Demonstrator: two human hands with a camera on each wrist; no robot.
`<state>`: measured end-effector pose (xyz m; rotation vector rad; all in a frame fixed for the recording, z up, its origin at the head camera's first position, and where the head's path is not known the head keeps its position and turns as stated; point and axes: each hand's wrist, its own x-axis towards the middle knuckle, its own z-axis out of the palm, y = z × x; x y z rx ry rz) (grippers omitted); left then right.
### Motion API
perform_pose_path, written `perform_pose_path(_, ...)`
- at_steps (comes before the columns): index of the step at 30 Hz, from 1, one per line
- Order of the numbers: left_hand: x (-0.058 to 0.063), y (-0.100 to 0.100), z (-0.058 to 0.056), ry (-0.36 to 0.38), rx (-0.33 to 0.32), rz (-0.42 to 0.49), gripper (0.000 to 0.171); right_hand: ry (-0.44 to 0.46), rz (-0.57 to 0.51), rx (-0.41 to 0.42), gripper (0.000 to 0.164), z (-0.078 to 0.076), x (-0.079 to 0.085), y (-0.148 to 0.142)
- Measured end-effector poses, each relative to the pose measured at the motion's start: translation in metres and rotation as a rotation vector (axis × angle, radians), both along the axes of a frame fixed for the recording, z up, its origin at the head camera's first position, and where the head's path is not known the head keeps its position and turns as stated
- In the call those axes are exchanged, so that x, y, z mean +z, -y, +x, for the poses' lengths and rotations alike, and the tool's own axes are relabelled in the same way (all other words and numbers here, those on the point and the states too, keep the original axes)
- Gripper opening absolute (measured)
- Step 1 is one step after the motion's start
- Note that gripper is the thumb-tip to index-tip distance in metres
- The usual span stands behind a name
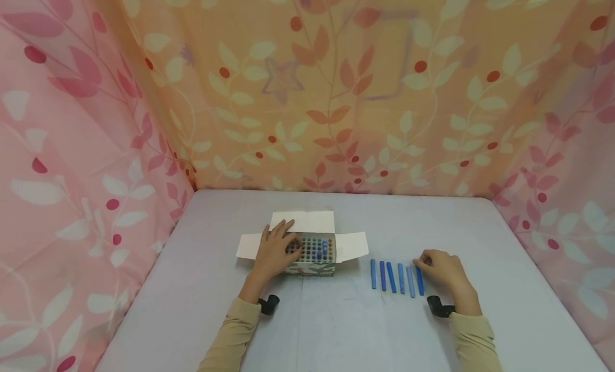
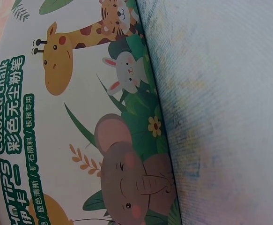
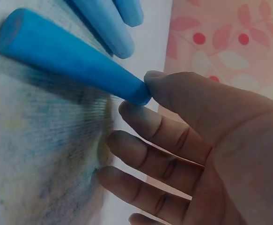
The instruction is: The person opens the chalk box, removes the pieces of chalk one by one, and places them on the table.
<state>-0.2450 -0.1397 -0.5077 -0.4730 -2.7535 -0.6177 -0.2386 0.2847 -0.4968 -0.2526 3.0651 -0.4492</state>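
Note:
My right hand (image 1: pixel 443 269) pinches the far end of a blue chalk stick (image 3: pixel 73 58) between thumb and index finger. That stick is the rightmost of several blue ones on the table, and its other fingers (image 3: pixel 131 150) are loosely bent beside it. My left hand (image 1: pixel 275 250) lies over the left side of an open chalk box (image 1: pixel 317 270), two fingers stretched toward its back flap. Its thumb and index finger bend in over the chalk ends; I cannot tell if they grip one. The left wrist view shows only the printed box front (image 2: pixel 80 122).
Between box and right hand, the other blue chalk sticks (image 1: pixel 392 278) lie in a row, roughly parallel. The box's right flap (image 1: pixel 352 246) and back flap (image 1: pixel 312 221) are spread out. Chalk smudges mark the white table (image 1: pixel 336 329); floral curtains (image 1: pixel 336 94) hang around it.

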Motion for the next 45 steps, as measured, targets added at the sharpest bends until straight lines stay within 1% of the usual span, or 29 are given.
perform_pose_path(6, 0.0, 0.0, 0.001, 0.008, 0.004, -0.005, 0.007, 0.013, 0.018, 0.004, 0.024, -0.001, -0.008, 0.001)
perform_pose_path(15, 0.001, -0.001, 0.001, 0.014, 0.009, -0.012, 0.007, 0.02, 0.025, 0.005, 0.026, 0.0, -0.008, 0.004)
perform_pose_path(20, 0.0, 0.0, 0.001, 0.012, 0.0, -0.002, 0.007, 0.002, 0.032, -0.003, 0.024, 0.0, -0.008, 0.004)
perform_pose_path(24, 0.0, 0.0, 0.001, 0.014, -0.003, 0.0, 0.007, -0.053, 0.017, -0.03, 0.022, -0.002, -0.006, 0.005)
perform_pose_path(28, 0.001, -0.001, 0.001, 0.008, -0.003, 0.003, 0.007, -0.146, -0.033, -0.03, 0.022, -0.003, 0.0, 0.01)
perform_pose_path(36, 0.001, -0.001, 0.0, 0.011, 0.002, -0.01, 0.007, -0.36, -0.137, 0.021, 0.03, 0.001, 0.015, 0.03)
perform_pose_path(39, 0.001, -0.001, 0.0, 0.003, 0.003, -0.009, 0.007, -0.41, -0.172, 0.044, 0.03, 0.002, 0.019, 0.04)
perform_pose_path(45, -0.001, 0.0, 0.0, 0.01, 0.004, -0.009, 0.007, -0.48, -0.232, 0.093, 0.023, -0.001, 0.029, 0.063)
